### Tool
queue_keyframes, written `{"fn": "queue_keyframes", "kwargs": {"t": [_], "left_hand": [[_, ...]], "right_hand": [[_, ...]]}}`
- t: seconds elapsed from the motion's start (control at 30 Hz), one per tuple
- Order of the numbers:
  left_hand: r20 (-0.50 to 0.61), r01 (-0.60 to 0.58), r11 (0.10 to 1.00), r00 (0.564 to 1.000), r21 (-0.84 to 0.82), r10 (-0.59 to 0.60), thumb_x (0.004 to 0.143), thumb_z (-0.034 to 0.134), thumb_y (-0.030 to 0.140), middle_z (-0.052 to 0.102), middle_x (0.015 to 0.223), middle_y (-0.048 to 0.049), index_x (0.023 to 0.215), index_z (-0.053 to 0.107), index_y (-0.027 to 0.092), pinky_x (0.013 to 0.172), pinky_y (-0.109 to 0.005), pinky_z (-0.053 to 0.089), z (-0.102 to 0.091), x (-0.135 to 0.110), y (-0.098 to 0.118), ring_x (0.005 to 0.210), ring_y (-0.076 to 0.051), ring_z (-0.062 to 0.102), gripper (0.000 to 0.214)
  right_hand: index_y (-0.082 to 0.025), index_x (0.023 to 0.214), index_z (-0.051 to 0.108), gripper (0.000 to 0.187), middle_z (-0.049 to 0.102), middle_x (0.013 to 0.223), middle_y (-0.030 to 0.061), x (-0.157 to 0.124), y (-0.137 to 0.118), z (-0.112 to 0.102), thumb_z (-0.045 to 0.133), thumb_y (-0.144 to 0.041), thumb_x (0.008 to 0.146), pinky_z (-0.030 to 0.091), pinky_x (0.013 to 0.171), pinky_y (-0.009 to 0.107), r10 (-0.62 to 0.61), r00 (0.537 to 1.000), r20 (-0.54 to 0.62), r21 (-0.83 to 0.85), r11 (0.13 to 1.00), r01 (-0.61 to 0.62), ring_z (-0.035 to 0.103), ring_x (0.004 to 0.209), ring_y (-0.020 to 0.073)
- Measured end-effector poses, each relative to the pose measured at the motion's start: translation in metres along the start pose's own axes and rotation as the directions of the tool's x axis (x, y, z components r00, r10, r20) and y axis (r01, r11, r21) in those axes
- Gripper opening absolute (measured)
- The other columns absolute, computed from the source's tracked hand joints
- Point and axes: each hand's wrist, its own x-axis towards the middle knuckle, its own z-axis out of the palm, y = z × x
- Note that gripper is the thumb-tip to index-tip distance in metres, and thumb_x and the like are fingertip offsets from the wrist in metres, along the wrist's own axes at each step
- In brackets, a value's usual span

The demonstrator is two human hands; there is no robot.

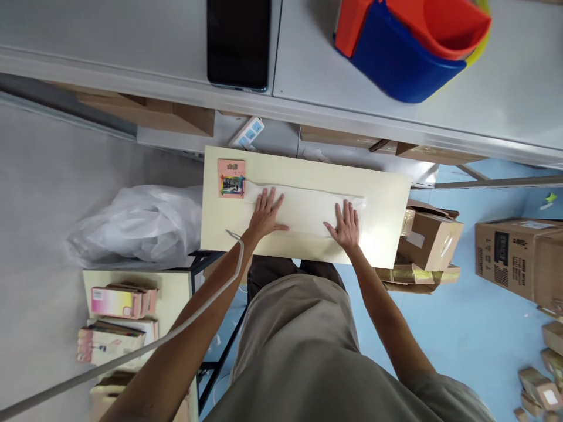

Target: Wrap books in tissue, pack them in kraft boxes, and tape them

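Observation:
A long white sheet or bag (308,210) lies flat across a cream table (387,234). My left hand (266,212) rests flat on its left part, fingers spread. My right hand (346,225) lies flat on its right part, fingers stretched out. Neither hand grips anything. A small pink card with a rainbow-framed picture (231,178) sits at the table's far left corner, just beyond my left hand.
A crumpled clear plastic bag (136,225) lies left of the table. A lower table (178,293) at the left holds pink boxes (118,302). Cardboard boxes (428,240) stand to the right. A grey shelf (132,41) ahead bears a black phone (238,44) and stacked coloured bins (409,41).

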Motion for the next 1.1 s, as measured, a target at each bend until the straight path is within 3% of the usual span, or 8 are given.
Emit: {"fn": "queue_keyframes", "kwargs": {"t": [0.13, 0.37, 0.53, 0.7, 0.8, 0.9, 1.0, 1.1], "left_hand": [[-0.016, 0.029, 1.0, 0.999, 0.0, -0.028, 0.073, 0.085, 0.084, -0.001, 0.185, -0.0286, 0.179, 0.024, 0.009, 0.137, -0.069, 0.002, -0.007, -0.01, -0.015, 0.171, -0.053, -0.007, 0.143], [0.02, 0.026, 1.0, 0.999, 0.007, -0.026, 0.068, 0.098, 0.066, 0.004, 0.184, -0.0321, 0.177, 0.029, 0.01, 0.137, -0.07, 0.01, -0.022, -0.013, -0.008, 0.171, -0.054, 0.001, 0.142], [-0.074, 0.058, 0.993, 0.995, -0.101, -0.065, 0.09, 0.084, 0.045, 0.016, 0.183, -0.0304, 0.174, 0.034, 0.009, 0.136, -0.061, 0.029, -0.061, -0.018, 0.001, 0.171, -0.047, 0.019, 0.103], [-0.38, -0.066, 0.979, 0.925, -0.192, -0.012, 0.109, 0.056, 0.036, 0.052, 0.171, -0.0178, 0.161, 0.055, 0.023, 0.132, -0.052, 0.043, -0.15, -0.023, 0.021, 0.156, -0.034, 0.054, 0.054], [-0.629, -0.207, 0.958, 0.776, -0.197, 0.038, 0.112, 0.052, 0.033, 0.067, 0.153, -0.0137, 0.153, 0.062, 0.027, 0.128, -0.049, 0.049, -0.221, -0.015, 0.041, 0.146, -0.029, 0.062, 0.043], [-0.77, -0.318, 0.935, 0.632, -0.16, 0.083, 0.114, 0.051, 0.033, 0.069, 0.148, -0.0117, 0.15, 0.063, 0.028, 0.125, -0.046, 0.051, -0.291, -0.002, 0.06, 0.142, -0.026, 0.064, 0.039], [-0.829, -0.33, 0.936, 0.553, -0.122, 0.087, 0.116, 0.047, 0.037, 0.068, 0.148, -0.0111, 0.15, 0.063, 0.026, 0.124, -0.047, 0.051, -0.35, 0.008, 0.074, 0.144, -0.027, 0.062, 0.04], [-0.861, -0.321, 0.942, 0.503, -0.097, 0.083, 0.117, 0.042, 0.038, 0.066, 0.148, -0.0089, 0.15, 0.063, 0.028, 0.124, -0.048, 0.051, -0.388, 0.007, 0.078, 0.147, -0.028, 0.06, 0.04]], "right_hand": [[-0.013, 0.179, 0.025, 0.095, 0.008, 0.187, 0.0211, -0.017, 0.021, -0.006, 0.043, -0.075, 0.11, 0.022, 0.138, 0.061, 0.005, 1.0, -0.008, -0.068, 0.998, -0.005, 0.013, 0.175, 0.0387], [-0.008, 0.177, 0.032, 0.1, 0.016, 0.185, 0.0269, -0.037, 0.032, -0.033, 0.039, -0.08, 0.108, 0.028, 0.136, 0.06, -0.015, 0.999, 0.044, -0.145, 0.989, 0.021, 0.023, 0.172, 0.041], [-0.007, 0.176, 0.032, 0.1, 0.028, 0.181, 0.0291, -0.014, -0.015, -0.074, 0.04, -0.08, 0.107, 0.035, 0.133, 0.062, -0.002, 1.0, 0.016, -0.092, 0.996, 0.004, 0.028, 0.171, 0.0407], [-0.018, 0.178, 0.03, 0.083, 0.036, 0.181, 0.0193, 0.044, -0.118, -0.163, 0.045, -0.066, 0.112, 0.036, 0.134, 0.061, -0.191, 0.969, -0.158, 0.001, 0.981, 0.193, 0.03, 0.171, 0.0364], [-0.024, 0.175, 0.036, 0.078, 0.042, 0.178, 0.016, 0.085, -0.174, -0.227, 0.047, -0.067, 0.111, 0.037, 0.133, 0.066, -0.265, 0.91, -0.318, 0.038, 0.956, 0.291, 0.03, 0.17, 0.0385], [-0.025, 0.174, 0.037, 0.078, 0.039, 0.179, 0.015, 0.137, -0.212, -0.278, 0.042, -0.071, 0.111, 0.032, 0.133, 0.073, -0.266, 0.855, -0.444, 0.053, 0.945, 0.321, 0.025, 0.171, 0.0407], [-0.02, 0.173, 0.035, 0.08, 0.032, 0.182, 0.0169, 0.197, -0.232, -0.306, 0.034, -0.074, 0.113, 0.022, 0.136, 0.075, -0.274, 0.825, -0.495, 0.054, 0.938, 0.343, 0.021, 0.172, 0.04], [-0.012, 0.17, 0.035, 0.091, 0.035, 0.179, 0.0221, 0.246, -0.242, -0.313, 0.031, -0.081, 0.111, 0.015, 0.138, 0.072, -0.27, 0.84, -0.471, 0.057, 0.941, 0.335, 0.024, 0.171, 0.0374]]}}
